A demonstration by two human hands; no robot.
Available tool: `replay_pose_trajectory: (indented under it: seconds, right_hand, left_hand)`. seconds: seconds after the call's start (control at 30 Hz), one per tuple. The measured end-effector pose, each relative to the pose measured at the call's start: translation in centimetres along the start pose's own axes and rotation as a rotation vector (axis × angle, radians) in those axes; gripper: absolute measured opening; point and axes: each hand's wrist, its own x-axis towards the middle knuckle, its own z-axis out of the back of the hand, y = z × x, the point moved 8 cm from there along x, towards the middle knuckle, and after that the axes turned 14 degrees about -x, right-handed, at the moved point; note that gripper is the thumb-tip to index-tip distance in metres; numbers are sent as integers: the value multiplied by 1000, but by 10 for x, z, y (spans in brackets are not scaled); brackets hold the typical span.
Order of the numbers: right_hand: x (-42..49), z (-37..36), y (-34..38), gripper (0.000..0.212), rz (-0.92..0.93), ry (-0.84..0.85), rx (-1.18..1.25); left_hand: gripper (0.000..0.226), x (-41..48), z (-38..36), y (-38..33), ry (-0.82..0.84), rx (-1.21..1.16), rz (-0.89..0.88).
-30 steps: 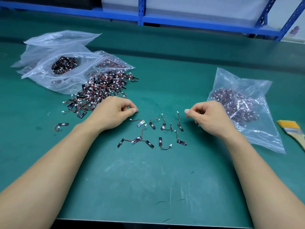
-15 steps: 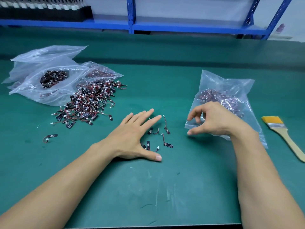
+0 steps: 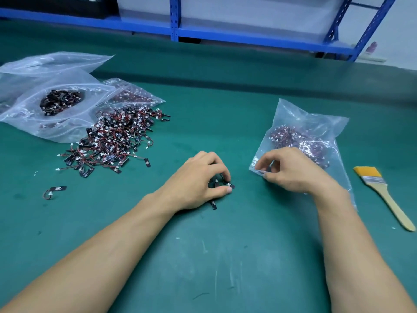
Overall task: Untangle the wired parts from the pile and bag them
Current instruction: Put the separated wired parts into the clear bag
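A pile of small black wired parts (image 3: 112, 141) with red wires and white plugs lies on the green mat at the left. My left hand (image 3: 198, 179) curls over a small bunch of separated wired parts (image 3: 220, 185) at the mat's middle, fingers and thumb closed round them. One part (image 3: 213, 204) pokes out below the thumb. My right hand (image 3: 291, 170) pinches the near left edge of a clear plastic bag (image 3: 316, 127) that holds many wired parts. A single loose part (image 3: 55, 190) lies far left.
Several clear bags (image 3: 33, 105), some with parts inside, lie at the far left behind the pile. A yellow-bristled brush (image 3: 383, 195) with a wooden handle rests at the right. A blue metal rack (image 3: 176, 23) stands behind the table.
My left hand went from lying flat over the spread-out parts to curling round them in a bunch. My right hand moved onto the bag's edge and pinched it.
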Motion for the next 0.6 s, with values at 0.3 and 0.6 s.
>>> replay_pose_trajectory:
  seconds: [0.3, 0.6]
  right_hand:
    - [6, -2, 52, 16, 132, -283, 133]
    - [-1, 7, 26, 34, 63, -32, -111]
  left_hand:
    - [10, 3, 15, 5, -134, 28, 61]
    - [46, -6, 51, 28, -96, 90, 157]
